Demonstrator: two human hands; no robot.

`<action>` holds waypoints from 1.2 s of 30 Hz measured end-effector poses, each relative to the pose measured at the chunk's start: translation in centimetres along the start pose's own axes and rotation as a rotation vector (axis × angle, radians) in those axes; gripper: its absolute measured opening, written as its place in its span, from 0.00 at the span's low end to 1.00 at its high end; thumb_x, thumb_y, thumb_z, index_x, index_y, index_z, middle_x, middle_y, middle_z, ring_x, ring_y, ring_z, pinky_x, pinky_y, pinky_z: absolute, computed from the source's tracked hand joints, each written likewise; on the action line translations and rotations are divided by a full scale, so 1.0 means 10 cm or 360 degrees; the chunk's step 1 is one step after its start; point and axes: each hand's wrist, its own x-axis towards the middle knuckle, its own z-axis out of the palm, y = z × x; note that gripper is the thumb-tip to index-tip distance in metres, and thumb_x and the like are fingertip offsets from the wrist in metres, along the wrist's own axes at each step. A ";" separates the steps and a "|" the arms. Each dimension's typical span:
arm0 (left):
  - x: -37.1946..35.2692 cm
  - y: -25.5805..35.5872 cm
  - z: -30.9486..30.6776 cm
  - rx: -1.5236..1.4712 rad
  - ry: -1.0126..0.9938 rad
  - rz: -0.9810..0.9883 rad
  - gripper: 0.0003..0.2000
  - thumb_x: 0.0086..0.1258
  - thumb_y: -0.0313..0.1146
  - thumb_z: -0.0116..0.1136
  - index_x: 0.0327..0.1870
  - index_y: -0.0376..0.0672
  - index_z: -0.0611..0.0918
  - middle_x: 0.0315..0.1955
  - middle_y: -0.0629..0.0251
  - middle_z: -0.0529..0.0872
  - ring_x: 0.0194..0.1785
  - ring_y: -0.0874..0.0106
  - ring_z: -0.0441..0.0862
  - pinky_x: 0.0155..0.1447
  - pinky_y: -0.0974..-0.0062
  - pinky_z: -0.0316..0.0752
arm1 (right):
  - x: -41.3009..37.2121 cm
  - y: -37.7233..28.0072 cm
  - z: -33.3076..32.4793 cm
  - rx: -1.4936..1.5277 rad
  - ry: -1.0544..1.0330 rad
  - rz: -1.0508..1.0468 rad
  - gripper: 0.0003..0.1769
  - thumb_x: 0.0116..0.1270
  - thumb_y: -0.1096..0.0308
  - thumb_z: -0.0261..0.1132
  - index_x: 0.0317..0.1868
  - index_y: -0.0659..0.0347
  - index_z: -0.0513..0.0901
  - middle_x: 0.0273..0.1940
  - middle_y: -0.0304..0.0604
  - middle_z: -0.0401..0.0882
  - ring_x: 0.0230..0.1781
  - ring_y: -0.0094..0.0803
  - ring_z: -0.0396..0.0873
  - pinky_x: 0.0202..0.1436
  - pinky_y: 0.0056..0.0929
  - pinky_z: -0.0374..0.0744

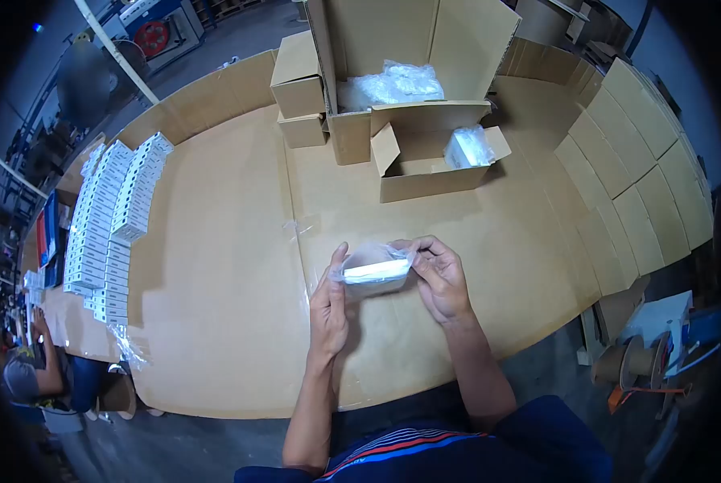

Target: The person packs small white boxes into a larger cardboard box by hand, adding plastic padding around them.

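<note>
Between my hands is a small white box in a clear plastic bag [375, 272], held above the table. My left hand [328, 312] grips the bag's left end, thumb and fingers on either side. At the other end, my right hand [441, 282] pinches the bag's edge between thumb and fingers. Beyond my hands stands an open small carton [429, 187] with its flaps up. A plastic-wrapped white pack [468, 148] sits in its right part. Behind it, a large open carton [351, 141] holds clear plastic bags [397, 83].
Rows of small white boxes [99, 217] are stacked at the left of the cardboard-covered table [216, 322]. Brown cartons [642, 173] are piled at the right, and two more [298, 84] stand at the back. A seated person [43, 374] works at the far left.
</note>
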 end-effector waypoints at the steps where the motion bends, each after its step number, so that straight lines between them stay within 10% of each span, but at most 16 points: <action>1: 0.00 0.01 0.01 -0.0184 -0.0002 -0.0156 0.30 0.90 0.49 0.36 0.81 0.36 0.66 0.72 0.54 0.77 0.74 0.64 0.74 0.74 0.68 0.72 | 0.00 0.01 0.02 -0.0071 0.0038 -0.0004 0.06 0.81 0.74 0.61 0.53 0.65 0.80 0.59 0.56 0.86 0.60 0.30 0.81 0.68 0.29 0.76; 8: 0.00 0.04 0.23 -0.1104 0.0124 -0.0657 0.27 0.90 0.49 0.36 0.81 0.45 0.65 0.71 0.53 0.75 0.70 0.57 0.79 0.64 0.52 0.87 | -0.07 0.17 0.12 -0.0222 0.0274 0.0084 0.17 0.82 0.70 0.62 0.64 0.70 0.74 0.58 0.48 0.84 0.61 0.27 0.79 0.66 0.26 0.76; 23: 0.10 0.14 0.19 -0.0765 0.0080 -0.0696 0.13 0.87 0.41 0.52 0.53 0.42 0.86 0.47 0.67 0.87 0.50 0.78 0.83 0.53 0.76 0.82 | -0.12 0.04 0.11 -0.0471 0.0002 0.0121 0.11 0.82 0.76 0.59 0.56 0.71 0.84 0.53 0.46 0.88 0.56 0.26 0.83 0.65 0.28 0.80; 28: 0.14 0.13 0.18 -0.0689 0.0327 -0.0731 0.15 0.86 0.46 0.53 0.48 0.44 0.85 0.43 0.70 0.87 0.42 0.80 0.84 0.42 0.79 0.83 | -0.11 0.00 0.11 -0.0537 -0.0050 -0.0374 0.11 0.73 0.79 0.68 0.54 0.67 0.86 0.71 0.57 0.75 0.69 0.35 0.77 0.71 0.35 0.77; 31: 0.14 0.07 0.19 -0.0751 0.0290 -0.0707 0.15 0.87 0.45 0.51 0.50 0.44 0.84 0.42 0.68 0.87 0.43 0.78 0.86 0.42 0.77 0.86 | -0.06 -0.17 0.12 -0.1291 -0.0428 -0.0299 0.13 0.69 0.80 0.70 0.52 0.63 0.89 0.70 0.52 0.78 0.68 0.35 0.78 0.67 0.34 0.79; 36: 0.16 0.14 0.19 -0.0889 0.0267 -0.0659 0.16 0.89 0.43 0.45 0.61 0.44 0.79 0.44 0.62 0.86 0.46 0.72 0.89 0.43 0.71 0.91 | -0.01 -0.18 0.12 -0.1211 -0.0276 -0.0110 0.18 0.64 0.79 0.75 0.55 0.64 0.89 0.49 0.47 0.92 0.53 0.32 0.88 0.58 0.30 0.84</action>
